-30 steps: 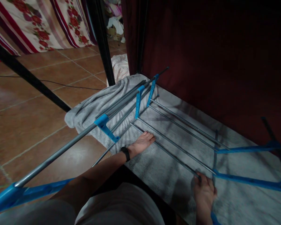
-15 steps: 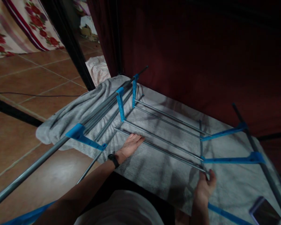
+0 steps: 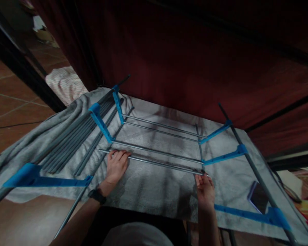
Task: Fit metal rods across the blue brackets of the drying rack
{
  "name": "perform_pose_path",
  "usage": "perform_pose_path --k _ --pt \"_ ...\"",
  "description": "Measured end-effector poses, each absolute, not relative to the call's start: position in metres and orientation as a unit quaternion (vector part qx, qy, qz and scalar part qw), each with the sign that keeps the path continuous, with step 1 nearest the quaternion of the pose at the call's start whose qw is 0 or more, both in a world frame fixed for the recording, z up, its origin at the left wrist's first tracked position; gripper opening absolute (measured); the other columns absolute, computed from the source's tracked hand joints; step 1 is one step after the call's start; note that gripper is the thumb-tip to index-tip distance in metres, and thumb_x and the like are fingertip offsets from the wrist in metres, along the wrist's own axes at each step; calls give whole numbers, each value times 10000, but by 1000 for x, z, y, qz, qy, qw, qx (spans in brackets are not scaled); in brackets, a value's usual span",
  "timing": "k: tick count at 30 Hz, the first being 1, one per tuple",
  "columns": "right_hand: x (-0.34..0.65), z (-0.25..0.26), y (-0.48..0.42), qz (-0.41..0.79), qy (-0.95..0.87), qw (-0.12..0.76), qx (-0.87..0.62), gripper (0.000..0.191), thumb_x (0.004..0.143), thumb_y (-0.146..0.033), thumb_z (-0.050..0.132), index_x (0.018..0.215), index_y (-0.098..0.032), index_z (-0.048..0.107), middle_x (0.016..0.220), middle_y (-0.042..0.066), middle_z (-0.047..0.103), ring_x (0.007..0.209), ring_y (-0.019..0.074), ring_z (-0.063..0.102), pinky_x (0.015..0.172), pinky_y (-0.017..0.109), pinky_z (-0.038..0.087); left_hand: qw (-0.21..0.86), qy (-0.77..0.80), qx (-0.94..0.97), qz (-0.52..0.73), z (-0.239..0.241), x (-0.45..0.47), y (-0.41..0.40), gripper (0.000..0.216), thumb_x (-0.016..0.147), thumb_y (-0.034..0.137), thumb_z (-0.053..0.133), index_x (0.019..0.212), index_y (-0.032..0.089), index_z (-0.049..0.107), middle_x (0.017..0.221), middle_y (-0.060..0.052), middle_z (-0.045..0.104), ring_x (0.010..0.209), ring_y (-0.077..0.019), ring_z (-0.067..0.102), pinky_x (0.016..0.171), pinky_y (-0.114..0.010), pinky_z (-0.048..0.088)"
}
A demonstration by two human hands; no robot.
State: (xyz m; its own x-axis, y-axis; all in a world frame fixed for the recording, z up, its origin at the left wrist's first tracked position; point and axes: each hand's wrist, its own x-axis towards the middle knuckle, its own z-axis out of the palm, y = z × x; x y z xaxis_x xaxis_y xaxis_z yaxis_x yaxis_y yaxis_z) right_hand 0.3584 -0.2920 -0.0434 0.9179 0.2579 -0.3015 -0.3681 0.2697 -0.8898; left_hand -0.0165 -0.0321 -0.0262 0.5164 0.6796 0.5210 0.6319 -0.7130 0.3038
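Note:
A thin grey metal rod [image 3: 159,163] lies crosswise low over the blanket, nearest to me in a frame of grey tubes. My left hand [image 3: 117,166], a dark watch on its wrist, has its fingers wrapped over the rod near its left end. At the rod's right end, my right hand [image 3: 204,188] pinches it close to the right side tube. Several more rods cross behind it, joined to blue plastic brackets such as the left one [image 3: 102,124] and the right one [image 3: 223,157]. My right hand is also close to the front right blue bracket [image 3: 246,215].
Loose grey tubes [image 3: 69,147] lie at the left on the grey blanket [image 3: 154,191]. A phone [image 3: 259,198] rests by the right side tube. A dark red curtain [image 3: 169,61] hangs behind, with a black pole [image 3: 25,65] at the left.
My view has swung to the right, so the frame appears farther left. Both hands keep hold of the rod; its right end now sits nearer the right side tube.

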Motion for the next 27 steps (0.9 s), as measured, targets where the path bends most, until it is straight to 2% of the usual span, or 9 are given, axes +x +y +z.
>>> perform_pose_path --k 4,6,11,13,16,19,21,24,27 --pt "353 -39 -285 205 76 809 -546 403 669 -374 930 785 -259 561 738 -82 677 719 121 696 858 321 669 42 477 799 362 -21 -27 -24 215 988 243 573 1067 208 770 1249 -156 736 1263 -359 619 1225 -630 283" --pt "350 -38 -281 205 74 811 -542 415 672 -384 944 796 -256 569 726 -90 670 715 113 702 859 307 670 64 544 741 388 -19 -30 -21 189 946 284 636 1063 187 748 1382 -185 666 1351 -407 555 1222 -677 291" --pt "344 -40 -272 203 66 815 -539 356 684 -325 929 830 -259 610 839 -50 748 834 144 767 855 310 673 148 593 630 479 -15 -34 -13 383 780 301 749 1138 193 665 1650 -175 390 1538 -450 377 1251 -632 357" --pt "345 -41 -270 208 60 815 -538 314 700 -293 895 864 -265 629 850 -45 766 869 150 780 843 298 669 190 587 589 522 -11 -32 -10 470 729 318 793 1153 206 623 1669 -164 356 1550 -442 380 1244 -595 404" --pt "346 -43 -269 216 60 816 -533 324 701 -263 861 949 -276 653 859 -50 787 886 149 789 846 297 668 306 559 469 611 -1 -24 -6 561 663 341 844 1135 254 552 1506 -83 532 1380 -375 576 1188 -568 491" --pt "347 -45 -271 212 73 822 -523 379 682 -256 865 1001 -280 661 881 -58 802 864 131 788 855 289 668 370 524 376 669 8 -17 -4 584 589 300 902 1022 288 510 1230 19 663 1276 -323 632 1186 -548 503" --pt "346 -45 -272 213 80 824 -519 398 672 -252 878 1007 -272 665 885 -52 806 857 129 790 852 282 669 412 503 340 679 12 -16 -4 546 592 268 907 955 291 500 1071 58 686 1167 -284 666 1139 -520 538" --pt "345 -44 -273 216 85 824 -517 386 678 -239 886 997 -265 671 886 -39 809 861 147 796 824 289 676 481 497 290 661 13 -18 -3 458 604 251 878 904 288 534 850 93 693 883 -225 684 1007 -489 584" --pt "343 -43 -272 215 86 824 -518 339 710 -227 866 985 -272 673 887 -41 813 861 157 798 805 302 679 502 511 288 636 13 -24 -5 455 586 260 885 902 293 561 782 100 725 807 -209 688 876 -415 589"
